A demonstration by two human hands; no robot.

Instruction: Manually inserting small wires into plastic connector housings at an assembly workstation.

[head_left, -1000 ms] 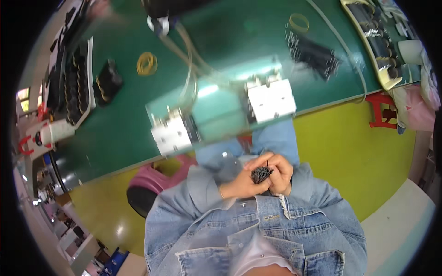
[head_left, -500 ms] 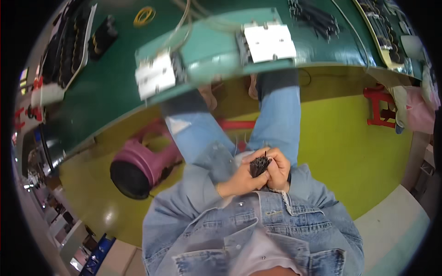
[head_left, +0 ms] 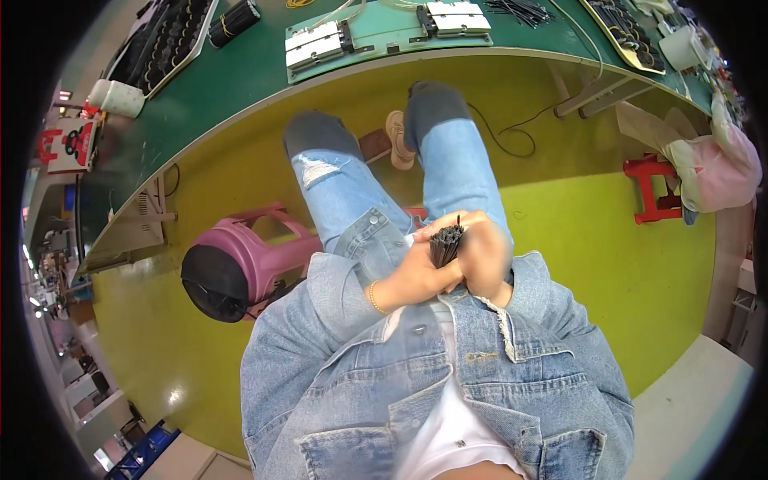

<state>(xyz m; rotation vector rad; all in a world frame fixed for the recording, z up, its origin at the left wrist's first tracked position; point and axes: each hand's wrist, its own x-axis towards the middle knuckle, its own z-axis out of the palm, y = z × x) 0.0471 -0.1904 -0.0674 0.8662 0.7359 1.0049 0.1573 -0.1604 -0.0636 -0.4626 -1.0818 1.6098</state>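
Observation:
A bundle of thin black rods [head_left: 445,245] stands on end in front of my body, their tips level with my fingers and one rod poking up above the rest. My left hand [head_left: 418,272] is closed around the bundle from the left, its thumb across the near side. My right hand [head_left: 485,258] is against the right side of the bundle. Motion smears it, so its fingers cannot be made out. The lower part of the bundle is hidden by my hands.
On the green table [head_left: 264,74] ahead sits a board with two white clamp blocks [head_left: 456,20]. Loose black rods [head_left: 520,11] lie to its right, a banded black bundle [head_left: 234,22] to its left. A pink stool [head_left: 248,248] stands left of my legs, a red stool [head_left: 652,190] at right.
My view has tilted, so the table now appears higher and more floor shows. My right hand has become blurred against the bundle, while the left keeps its hold.

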